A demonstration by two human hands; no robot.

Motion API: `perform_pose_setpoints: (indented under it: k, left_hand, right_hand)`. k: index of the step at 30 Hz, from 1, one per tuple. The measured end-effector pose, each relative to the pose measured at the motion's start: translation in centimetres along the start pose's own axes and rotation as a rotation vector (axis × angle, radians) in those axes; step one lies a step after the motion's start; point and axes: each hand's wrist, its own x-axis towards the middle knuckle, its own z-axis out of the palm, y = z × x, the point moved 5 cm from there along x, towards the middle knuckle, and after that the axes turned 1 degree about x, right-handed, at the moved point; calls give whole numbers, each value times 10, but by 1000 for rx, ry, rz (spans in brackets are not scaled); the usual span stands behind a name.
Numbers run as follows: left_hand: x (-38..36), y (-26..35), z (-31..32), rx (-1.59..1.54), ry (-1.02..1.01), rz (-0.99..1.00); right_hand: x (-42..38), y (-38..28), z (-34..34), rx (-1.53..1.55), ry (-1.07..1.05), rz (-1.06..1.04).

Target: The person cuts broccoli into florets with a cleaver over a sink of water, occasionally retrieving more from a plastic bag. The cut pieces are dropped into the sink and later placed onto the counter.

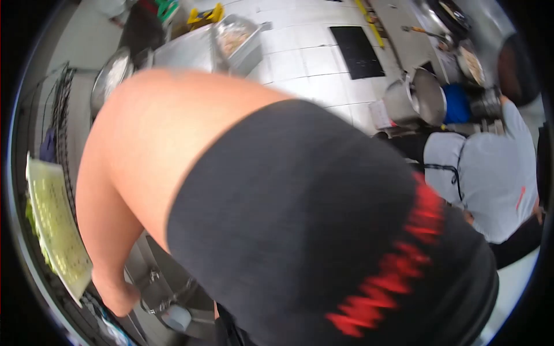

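Note:
My right arm, in a black sleeve (300, 219) with red lettering, crosses close before the camera and covers the middle of the view. Its bare forearm bends down on the left to my right hand (118, 297), which is small and curled closed, fingers turned out of sight. I cannot tell what it holds. Beside the forearm stands a pale tray of light green shredded vegetable (56, 222). Metal basin-like fittings (151, 277) and a whitish cup (176, 318) lie just right of the hand. My left hand is out of view.
A person in a white shirt (490, 179) stands at the right. Near them are large metal pots (401, 101) and a blue container (456, 104). A plastic bin (248, 52) holding food and a metal bowl (107, 83) are at upper left. A black mat (355, 52) lies on the tiled floor.

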Motion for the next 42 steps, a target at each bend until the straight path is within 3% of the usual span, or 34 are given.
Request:
perform_pose_setpoints:
  k: [2,7,8,10,11,12,14,17,18,20,21,22,24,28,30,31,34,38,42]
  left_hand:
    - [0,-1,-2,5,47,-18]
    - [-15,-19,-41,15,233,-97]
    - [-20,-24,-53,29,238,-131]
    - [-31,-25,-83,30,192,-217]
    - [-33,-10,-107,-84,367,-208]
    - [-26,17,-145,177,535,-109]
    - [-58,18,-187,-36,736,-290]
    - [-117,2,-253,-519,924,-135]
    - [-144,5,-279,-508,955,-109]
    - [-196,3,-308,-853,1064,-8]
    - [-221,2,-311,-1114,931,44]
    - [-255,-26,-307,-1412,965,-24]
    - [-299,-53,-293,-1621,866,-248]
    - [-370,-82,-301,-1461,1192,-359]
    - [-382,-47,-349,-1098,1078,-112]
    - [-391,-35,-364,-1234,1013,8]
    - [-450,-93,-319,-1475,1103,-109]
    - [-452,-92,-301,-1435,1092,-130]
    - [-429,-65,-337,-1227,1067,-162]
  right_hand:
    - [-7,3,-13,50,63,15]
    - [-104,-6,-5,543,170,506]
    - [-122,-7,-1,523,241,601]
    - [-144,-4,7,609,51,847]
    - [-152,-6,13,561,103,880]
    - [-159,-1,27,585,249,881]
    - [-167,-5,47,554,419,854]
    - [-146,-23,56,747,493,1017]
    - [-135,-30,63,795,507,1049]
    - [-113,-53,78,859,578,1041]
    - [-97,-66,89,860,629,988]
    - [-77,-80,102,870,678,938]
    - [-45,-109,134,946,556,921]
    - [7,-160,178,1008,378,885]
    - [40,-179,179,1068,419,856]
    - [55,-186,175,1071,397,848]
    - [91,-202,177,1053,355,805]
    - [131,-226,172,981,365,676]
    - [160,-232,103,843,654,452]
